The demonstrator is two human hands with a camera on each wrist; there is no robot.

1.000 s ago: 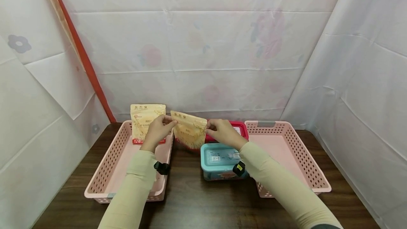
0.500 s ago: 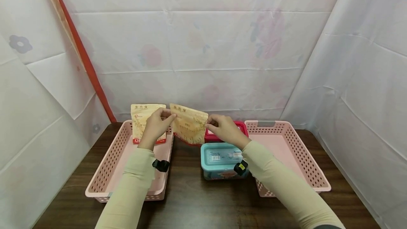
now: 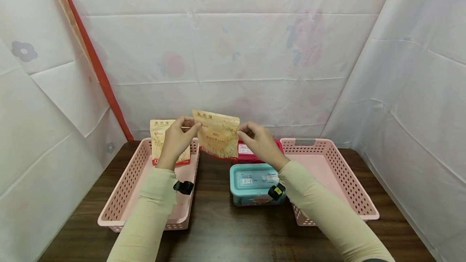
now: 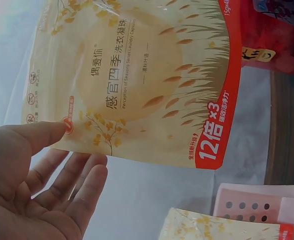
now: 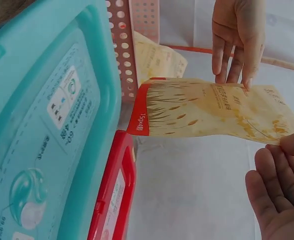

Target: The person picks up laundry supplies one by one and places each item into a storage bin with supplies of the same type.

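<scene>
Yellow laundry-capsule pouch (image 3: 217, 134), held in the air above the gap between the left pink basket (image 3: 120, 197) and the red lidded box (image 3: 255, 151). The left hand (image 3: 177, 140) pinches the pouch's upper left corner between thumb and fingers; in the left wrist view the thumb (image 4: 34, 135) lies on the printed face of the pouch (image 4: 137, 85) while the other fingers extend behind it. The right hand (image 3: 259, 144) pinches the upper right corner; in the right wrist view its fingertips (image 5: 289, 145) meet the edge of the pouch (image 5: 207, 110), and the palm below is relaxed. The pouch hangs nearly upright, tilted slightly, with its red bottom band lowest and clear of the surface (image 3: 218, 229).

A second pouch (image 3: 164, 140) of the same print stands against the far wall of the left pink basket, partly hidden behind the left hand. A teal lidded box (image 3: 253, 183) rests on the surface directly in front of the red lidded box, the two touching or nearly so; the right forearm crosses its right edge. The right pink basket (image 3: 360, 205) lies just beside the teal box. Pale sheeting (image 3: 233, 51) encloses the surface at the back and on both sides.
</scene>
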